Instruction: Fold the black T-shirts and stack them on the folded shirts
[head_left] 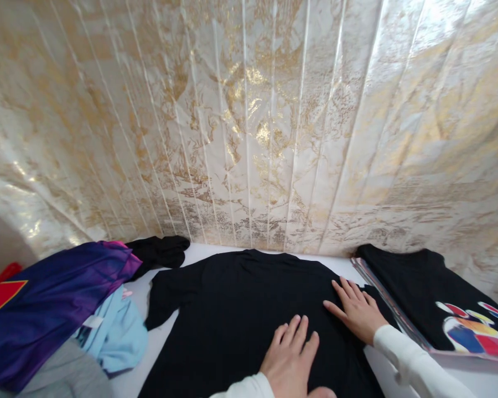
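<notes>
A black T-shirt (228,309) lies spread out on the white table (166,340), its collar toward the wall and one sleeve out to the left. My left hand (288,354) rests palm down on the middle of the shirt, fingers stretched out. Near the shirt's right shoulder, my right hand (354,307) also lies flat on the cloth with its fingers spread. Neither hand grips anything. The lower part of the shirt runs out of view at the bottom.
To the right sits a stack of folded clothes with a black printed T-shirt (423,287) on top. Loose clothes lie at left: a purple garment (66,298), a light blue one (120,337), a grey one (66,370) and a black one (161,251). Behind hangs a shiny gold-patterned curtain (249,121).
</notes>
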A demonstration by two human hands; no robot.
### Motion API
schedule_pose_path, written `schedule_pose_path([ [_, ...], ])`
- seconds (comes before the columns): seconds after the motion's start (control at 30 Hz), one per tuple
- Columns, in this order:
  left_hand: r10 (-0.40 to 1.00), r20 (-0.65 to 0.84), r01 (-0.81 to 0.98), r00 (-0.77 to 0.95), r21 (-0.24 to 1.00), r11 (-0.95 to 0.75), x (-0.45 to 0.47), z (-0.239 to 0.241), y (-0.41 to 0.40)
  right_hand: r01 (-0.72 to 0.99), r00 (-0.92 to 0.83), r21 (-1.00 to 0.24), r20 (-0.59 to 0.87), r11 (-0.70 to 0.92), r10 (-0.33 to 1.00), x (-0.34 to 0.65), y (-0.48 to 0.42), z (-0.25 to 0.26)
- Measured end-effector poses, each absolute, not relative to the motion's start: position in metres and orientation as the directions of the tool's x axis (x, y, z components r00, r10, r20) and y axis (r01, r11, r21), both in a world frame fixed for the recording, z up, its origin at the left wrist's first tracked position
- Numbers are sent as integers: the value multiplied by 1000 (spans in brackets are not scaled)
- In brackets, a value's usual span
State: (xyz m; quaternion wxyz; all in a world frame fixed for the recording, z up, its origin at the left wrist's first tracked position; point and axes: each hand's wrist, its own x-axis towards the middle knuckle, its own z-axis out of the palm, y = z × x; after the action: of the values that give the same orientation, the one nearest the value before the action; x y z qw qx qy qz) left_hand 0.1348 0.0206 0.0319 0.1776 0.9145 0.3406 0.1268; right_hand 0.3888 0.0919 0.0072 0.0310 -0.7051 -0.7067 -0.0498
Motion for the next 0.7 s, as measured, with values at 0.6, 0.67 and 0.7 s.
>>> schedule_pose_path([
  [0.6,951,210,938,226,216,-271,33,27,174,994,-105,14,265,105,959,345,160,-2],
  [0.67,953,206,940,222,214,-265,34,30,173,985,-170,24,285,170,943,347,159,0],
  [0.7,949,213,938,232,211,-277,35,33,171,978,-204,18,291,208,935,347,158,2],
])
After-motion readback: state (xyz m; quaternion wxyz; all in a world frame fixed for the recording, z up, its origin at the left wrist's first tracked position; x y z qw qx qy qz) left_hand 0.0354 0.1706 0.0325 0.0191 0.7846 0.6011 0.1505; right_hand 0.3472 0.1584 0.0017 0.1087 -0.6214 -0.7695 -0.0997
